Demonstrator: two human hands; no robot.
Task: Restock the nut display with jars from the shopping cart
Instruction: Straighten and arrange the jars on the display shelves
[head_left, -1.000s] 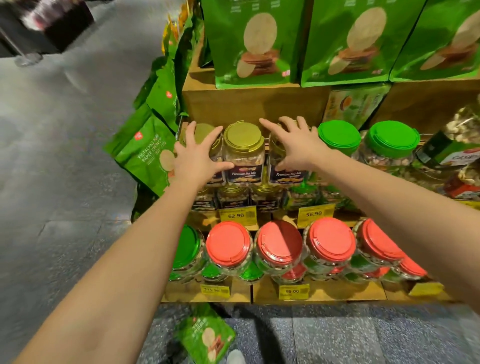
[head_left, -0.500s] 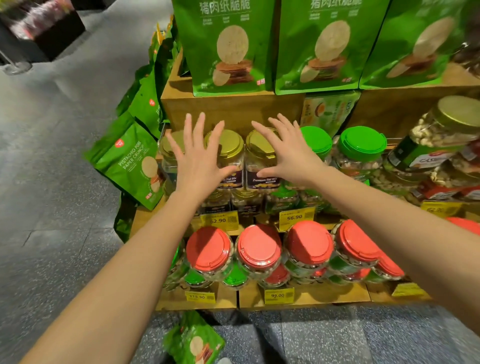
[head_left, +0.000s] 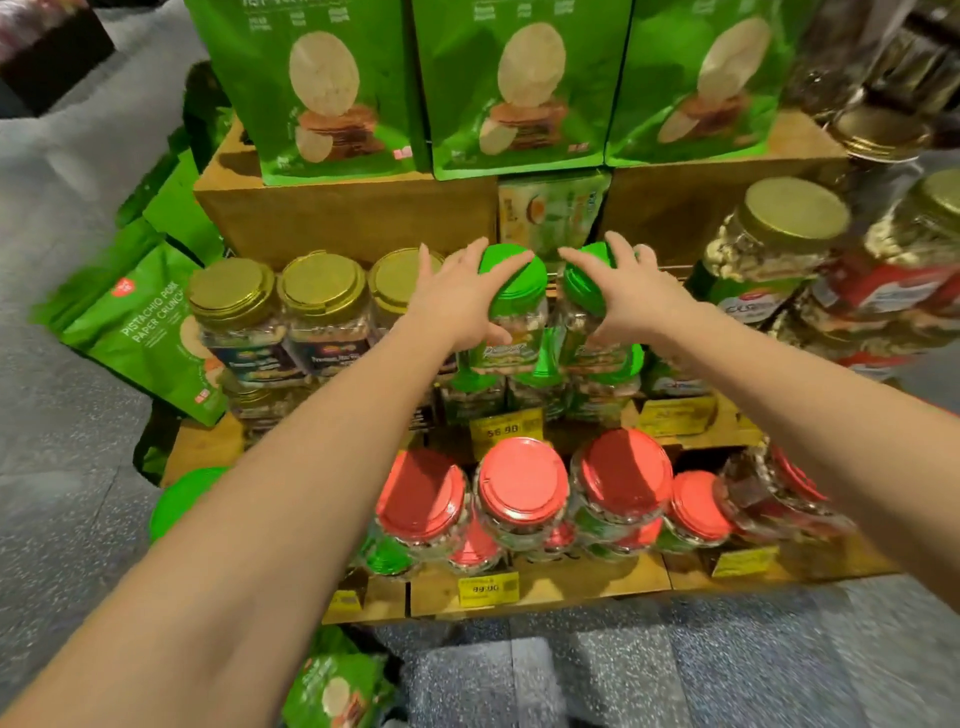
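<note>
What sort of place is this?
Most likely a grocery shop: a tiered wooden display holds rows of nut jars, yellow price tags sit on the shelf edges, and green snack bags stand on top.

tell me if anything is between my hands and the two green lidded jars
Nothing visible. The left hand grips the left green-lidded jar, and the right hand grips the right green-lidded jar beside it.

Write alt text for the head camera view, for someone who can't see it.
A person's left hand and right hand each grip a green-lidded jar, the left jar beside the right jar, on a wooden display's middle tier. Gold-lidded jars stand to their left, red-lidded jars fill the tier below, green snack bags stand on top.
</note>
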